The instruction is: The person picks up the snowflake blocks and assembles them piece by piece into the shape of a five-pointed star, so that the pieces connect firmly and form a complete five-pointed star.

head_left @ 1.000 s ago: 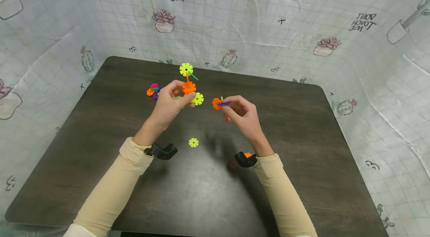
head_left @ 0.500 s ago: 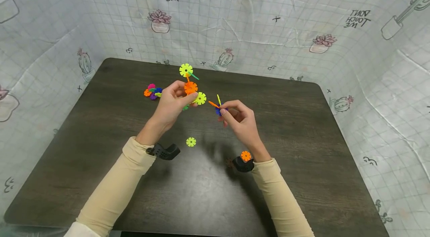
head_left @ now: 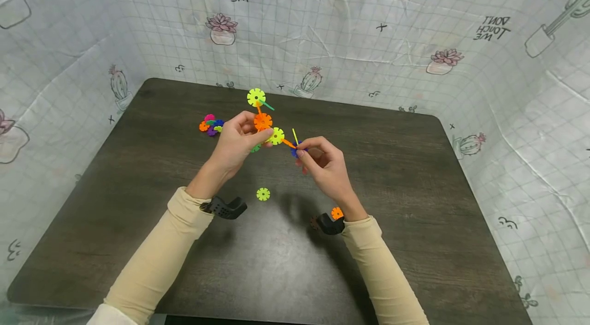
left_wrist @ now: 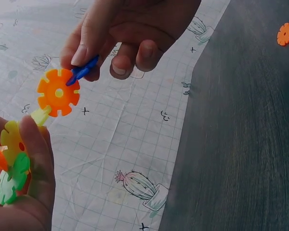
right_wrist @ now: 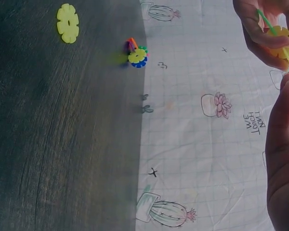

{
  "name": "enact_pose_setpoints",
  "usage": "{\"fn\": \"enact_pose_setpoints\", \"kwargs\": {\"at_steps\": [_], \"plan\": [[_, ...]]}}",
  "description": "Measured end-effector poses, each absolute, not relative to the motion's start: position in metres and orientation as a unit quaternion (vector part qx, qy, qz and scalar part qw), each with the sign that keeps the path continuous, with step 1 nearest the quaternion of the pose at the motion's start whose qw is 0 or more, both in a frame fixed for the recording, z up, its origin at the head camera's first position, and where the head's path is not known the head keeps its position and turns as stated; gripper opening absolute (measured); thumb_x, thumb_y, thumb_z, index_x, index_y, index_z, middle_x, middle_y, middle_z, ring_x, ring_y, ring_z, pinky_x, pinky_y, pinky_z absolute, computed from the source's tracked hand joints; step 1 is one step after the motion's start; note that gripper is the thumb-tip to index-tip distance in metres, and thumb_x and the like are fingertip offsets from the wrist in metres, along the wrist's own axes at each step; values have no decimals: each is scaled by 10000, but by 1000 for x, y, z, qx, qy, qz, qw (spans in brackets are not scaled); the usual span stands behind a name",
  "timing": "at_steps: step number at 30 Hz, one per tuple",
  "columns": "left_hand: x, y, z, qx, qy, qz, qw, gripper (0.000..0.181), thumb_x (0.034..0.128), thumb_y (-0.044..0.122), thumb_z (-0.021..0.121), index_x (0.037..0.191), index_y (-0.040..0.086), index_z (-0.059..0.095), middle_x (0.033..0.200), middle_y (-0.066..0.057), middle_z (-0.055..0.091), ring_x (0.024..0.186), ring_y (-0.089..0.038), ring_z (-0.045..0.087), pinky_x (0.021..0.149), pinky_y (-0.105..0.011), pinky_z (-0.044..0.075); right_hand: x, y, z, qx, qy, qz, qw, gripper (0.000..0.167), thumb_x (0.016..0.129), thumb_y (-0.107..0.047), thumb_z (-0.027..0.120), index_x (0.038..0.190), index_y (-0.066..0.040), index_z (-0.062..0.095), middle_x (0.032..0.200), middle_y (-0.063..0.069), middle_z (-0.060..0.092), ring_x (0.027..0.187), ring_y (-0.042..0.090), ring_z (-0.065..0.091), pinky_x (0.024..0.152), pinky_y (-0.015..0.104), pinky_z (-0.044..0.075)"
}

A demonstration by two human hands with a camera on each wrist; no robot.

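Observation:
My left hand pinches a joined chain of notched discs, with a yellow disc at its top, an orange disc by the fingers and a yellow-green disc at the thumb. A green disc shows below the thumb in the left wrist view. Between thumb and fingers my right hand grips a blue disc joined to an orange disc and a thin yellow one. That orange disc meets the yellow-green disc's edge; how deeply they interlock I cannot tell.
On the dark table, a multicoloured cluster of discs lies beyond my left hand. One loose yellow-green disc lies between the forearms, and an orange disc by the right wrist. A patterned cloth surrounds the table's back and sides.
My right hand has moved left, turning its blue and orange pieces, so that the orange disc now meets the left hand's chain. My left hand has stayed nearly still, keeping its grip.

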State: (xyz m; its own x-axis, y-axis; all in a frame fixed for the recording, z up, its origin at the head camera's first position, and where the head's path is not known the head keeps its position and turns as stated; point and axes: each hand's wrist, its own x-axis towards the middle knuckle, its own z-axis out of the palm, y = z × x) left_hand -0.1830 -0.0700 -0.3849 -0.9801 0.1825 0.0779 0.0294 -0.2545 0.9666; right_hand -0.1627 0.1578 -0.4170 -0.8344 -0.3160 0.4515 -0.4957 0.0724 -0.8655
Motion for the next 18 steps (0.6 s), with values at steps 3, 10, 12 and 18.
{"fn": "enact_pose_setpoints", "kwargs": {"at_steps": [3, 10, 12, 18], "plan": [[-182, -72, -384, 85, 613, 783, 54, 191, 945, -24, 673, 1048, 56, 533, 963, -59, 641, 744, -159, 661, 732, -271, 617, -164, 155, -417, 279, -735, 614, 77, 103, 994, 15, 600, 1095, 20, 620, 860, 218, 661, 658, 188, 629, 584, 334, 556], [-181, -69, -384, 83, 615, 781, 63, 208, 940, -40, 671, 1060, 36, 520, 968, -62, 619, 785, -167, 638, 727, -270, 619, -166, 152, -417, 271, -727, 626, 82, 209, 988, 4, 622, 1154, 57, 508, 913, 277, 674, 717, 242, 660, 623, 344, 577], [-180, -69, -384, 82, 616, 781, 64, 214, 940, -40, 669, 1063, 35, 511, 960, -57, 619, 773, -166, 632, 722, -267, 617, -167, 151, -416, 266, -729, 625, 86, 234, 981, 8, 631, 1159, 80, 497, 921, 274, 685, 739, 229, 680, 658, 335, 598], [-180, -71, -383, 88, 620, 777, 64, 203, 944, -33, 665, 1051, 27, 502, 928, -56, 629, 739, -175, 618, 706, -262, 610, -167, 151, -414, 264, -721, 636, 79, 260, 956, 59, 638, 1151, 107, 474, 930, 288, 684, 769, 193, 711, 720, 317, 626]]}}
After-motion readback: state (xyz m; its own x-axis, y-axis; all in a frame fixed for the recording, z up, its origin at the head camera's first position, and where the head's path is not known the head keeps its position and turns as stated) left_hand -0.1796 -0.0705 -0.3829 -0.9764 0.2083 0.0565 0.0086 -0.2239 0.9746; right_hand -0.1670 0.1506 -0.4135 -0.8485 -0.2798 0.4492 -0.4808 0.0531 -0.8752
